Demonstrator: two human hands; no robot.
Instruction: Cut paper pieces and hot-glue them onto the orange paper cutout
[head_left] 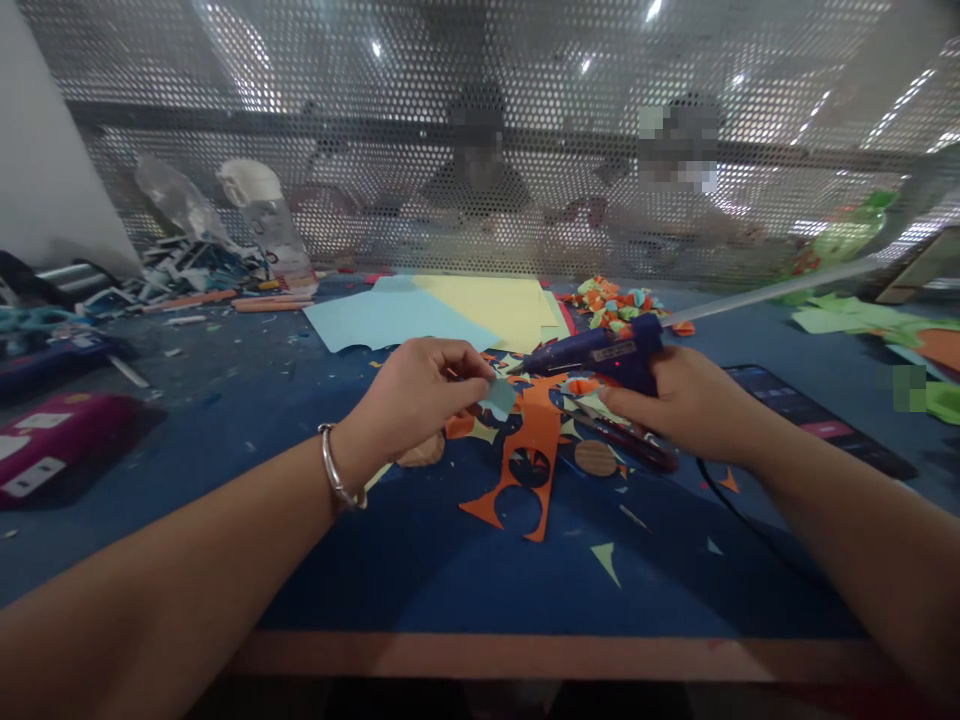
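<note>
Between the fingertips of my left hand (427, 395) is a small light-blue paper piece (499, 400). My right hand (694, 400) is wrapped round a dark blue glue gun (600, 355), with a long glue stick (772, 290) jutting out of its back. The nozzle points left, close to the upper edge of the blue piece; whether they touch I cannot tell. Below lies an orange paper scrap (536, 440) with round holes cut out. Scissors (637, 440) rest under my right hand, beside a small brown cardboard disc (595, 458). Another disc (422, 452) lies under my left wrist.
Blue and yellow paper sheets (405, 312) lie further back, beside a pile of small coloured paper pieces (619, 300). A phone (817, 415) is at right, a magenta case (60, 440) at left. A bottle (274, 225) stands before the perforated metal screen (375, 130).
</note>
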